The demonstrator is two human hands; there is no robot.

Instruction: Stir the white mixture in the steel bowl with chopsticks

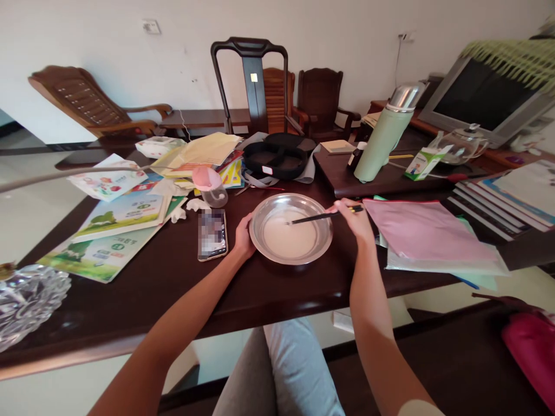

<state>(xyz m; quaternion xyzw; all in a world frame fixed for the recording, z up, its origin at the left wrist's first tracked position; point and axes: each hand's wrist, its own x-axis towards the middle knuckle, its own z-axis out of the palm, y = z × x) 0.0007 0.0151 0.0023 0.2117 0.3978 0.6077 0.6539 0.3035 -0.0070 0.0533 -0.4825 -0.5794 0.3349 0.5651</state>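
A round, shallow stainless-steel basin (324, 241) stands on the dark table in front of me, with something whitish (289, 236) in its bottom. My left hand (245, 237) grips the basin's left rim, fingers closed round the edge. Over the right side, my right hand (350, 218) is closed on black chopsticks (313, 218). Their silvery tips point left and reach down into the middle of the basin. Whether one stick or two lie in the grip is hard to tell. A phone (212, 234) lies left of my left hand.
Left are workbooks (124, 216), crumpled tissues (197, 204), a pink-lidded cup (210, 186) and a glass dish (32, 300). A black strapped case (275, 159) lies behind the basin. Rightward are a pink folder (427, 228), a green thermos (385, 136) and stacked books (489, 211).
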